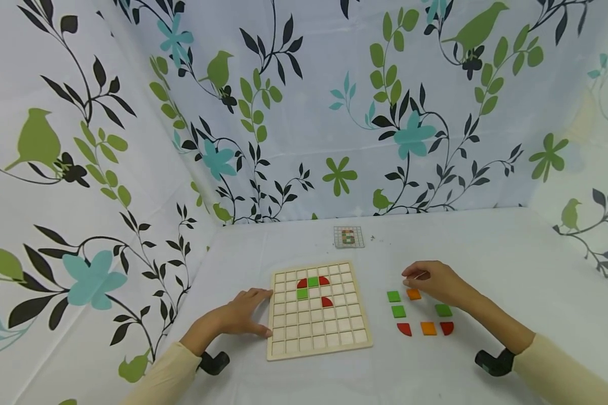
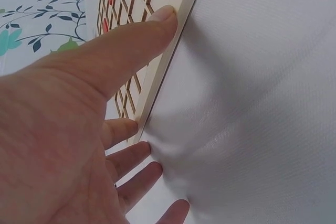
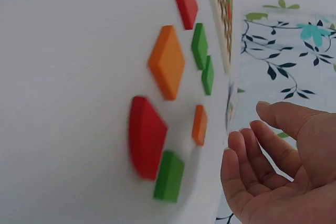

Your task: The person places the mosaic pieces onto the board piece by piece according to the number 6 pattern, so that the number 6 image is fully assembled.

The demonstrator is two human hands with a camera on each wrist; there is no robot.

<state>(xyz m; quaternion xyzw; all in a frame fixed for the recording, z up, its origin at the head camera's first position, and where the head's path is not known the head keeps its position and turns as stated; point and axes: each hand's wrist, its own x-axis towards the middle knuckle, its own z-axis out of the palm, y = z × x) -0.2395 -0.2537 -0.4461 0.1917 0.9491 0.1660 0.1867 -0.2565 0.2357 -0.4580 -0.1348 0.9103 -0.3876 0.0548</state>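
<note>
At far left we see a white curtain [image 1: 10,216] printed with leaves, flowers and green birds; it also runs behind the scene. Next come a cream sleeve [image 1: 162,374], a black wrist device [image 1: 215,363] and the person's left grip [image 1: 235,314], spread: the thumb [image 2: 164,15] rests on the rim of the grid board [image 1: 331,326], while the other fingers lie along the same side. We find this pale wooden board flat on the white-covered counter [image 1: 385,374], between the two hands. On it we count five pieces: at its left a red quarter-round [image 1: 302,283] with a green square [image 1: 302,293] on its near side; in the former's row a second green square [image 1: 312,282], then a second red quarter-round [image 1: 324,280]; and nearer us a third [image 1: 327,302]. Behind the board's far right corner we note a small gridded card [image 1: 348,237] bearing a coloured pattern. Right of the board lie seven loose pieces: two green squares [image 1: 393,296] [image 1: 398,311], a red quarter-round [image 1: 404,329], two orange squares [image 1: 413,294] [image 1: 428,328], another green square [image 1: 443,310] and another red quarter-round [image 1: 447,328]. Near the farther orange square we see the right grip [image 1: 438,281], its fingers loosely curved and holding nothing; the right wrist view shows a gap between fingertips and square. Last come a second black wrist device [image 1: 495,363] and cream sleeve [image 1: 562,371]
</note>
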